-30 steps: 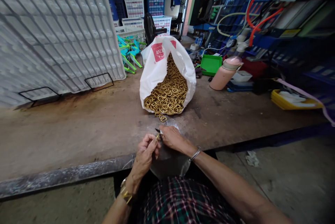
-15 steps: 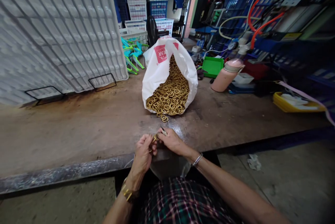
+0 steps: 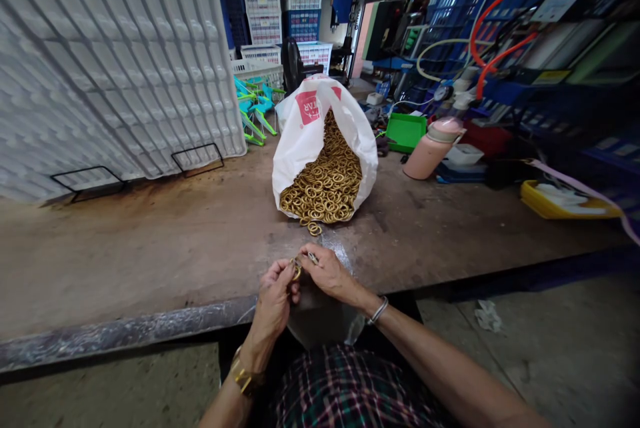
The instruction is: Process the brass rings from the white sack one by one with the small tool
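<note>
Close together over the table's front edge, both my hands work at a brass-coloured ring [image 3: 297,273]. My left hand [image 3: 277,289] is closed and pinches the ring between thumb and fingers. My right hand [image 3: 329,273] is closed around a slim, pale tool [image 3: 313,259], its fingertips right beside the ring. Most of that tool is hidden in the fingers, so its exact kind is unclear. Ahead of my hands, a white plastic bag [image 3: 295,161] lies with its mouth towards me, full of similar rings [image 3: 330,185]. A few loose rings [image 3: 314,229] rest on the table just outside it.
Tall stacked white ribbed sheets [image 3: 130,61] stand on the table [image 3: 150,248] at left, by black wire stands [image 3: 87,178]. Right of the bag are a green tray [image 3: 406,133], a pink bottle [image 3: 430,151] and a yellow tray [image 3: 560,205]. Clear plastic [image 3: 323,321] hangs below my hands.
The ring shows more plainly between my left fingers. In my right hand the tool has turned and its dark pointed end no longer stands out. The bag and rings have stayed put.
</note>
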